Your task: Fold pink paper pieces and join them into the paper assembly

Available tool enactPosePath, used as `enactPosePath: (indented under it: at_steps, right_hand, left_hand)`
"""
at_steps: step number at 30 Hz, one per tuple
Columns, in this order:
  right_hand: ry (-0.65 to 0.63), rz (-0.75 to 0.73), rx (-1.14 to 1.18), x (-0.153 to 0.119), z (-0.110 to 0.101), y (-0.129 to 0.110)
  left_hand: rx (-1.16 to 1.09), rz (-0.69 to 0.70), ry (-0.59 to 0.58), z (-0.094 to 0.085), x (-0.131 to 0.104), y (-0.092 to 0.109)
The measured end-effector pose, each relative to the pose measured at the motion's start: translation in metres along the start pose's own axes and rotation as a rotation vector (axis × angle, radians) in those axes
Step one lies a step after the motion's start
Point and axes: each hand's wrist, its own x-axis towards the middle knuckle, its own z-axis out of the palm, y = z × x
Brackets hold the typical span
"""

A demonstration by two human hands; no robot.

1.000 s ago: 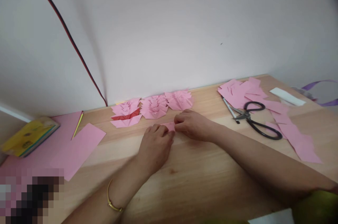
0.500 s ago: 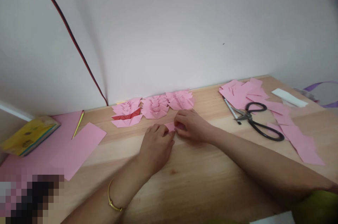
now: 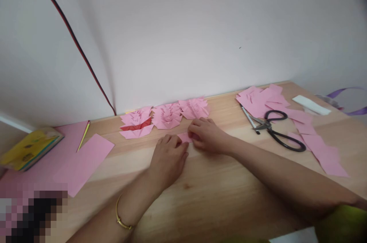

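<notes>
A small piece of pink paper lies on the wooden table between my hands, mostly covered by fingers. My left hand has its fingers curled down on the paper's left side. From the right, my right hand pinches the other side with bent fingers. Just behind them stand folded pink paper pieces in stacked, pointed layers: one on the left with a red layer in it, one in the middle, and one on the right.
Black-handled scissors and a pen lie on the right, beside pink paper scraps and a white strip. At left are a yellow packet, a pencil and pink sheets. A wall rises behind the table.
The view has shifted slightly. Both hands stay at the pink paper, and a little more of it shows between them.
</notes>
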Motion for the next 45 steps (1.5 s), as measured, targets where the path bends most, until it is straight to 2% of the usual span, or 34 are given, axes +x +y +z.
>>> enactPosePath:
  at_steps: [5, 14, 20, 24, 39, 45]
  right_hand:
    - [-0.015, 0.021, 0.019, 0.0008, -0.0014, 0.0025]
    - [0.036, 0.046, 0.046, 0.0002, 0.0026, -0.0002]
    - [0.004, 0.044, 0.015, 0.0011, 0.0000, 0.0006]
    - [-0.012, 0.029, 0.020, 0.0011, -0.0013, 0.0021]
    - [0.063, 0.060, 0.079, 0.0015, 0.0058, 0.0002]
    - [0.038, 0.054, 0.040, 0.0026, 0.0039, 0.0008]
  left_hand:
    - [0.000, -0.001, -0.012, -0.0017, 0.0009, 0.0008]
    - [-0.019, -0.003, -0.005, -0.0011, 0.0002, 0.0001]
    - [-0.040, -0.014, -0.033, -0.0022, 0.0003, 0.0000]
    - [-0.046, -0.007, -0.028, -0.0016, 0.0006, -0.0007]
    - [-0.060, -0.016, -0.005, -0.0013, 0.0004, -0.0009]
    - [-0.052, -0.013, 0.006, -0.0008, 0.0002, -0.0003]
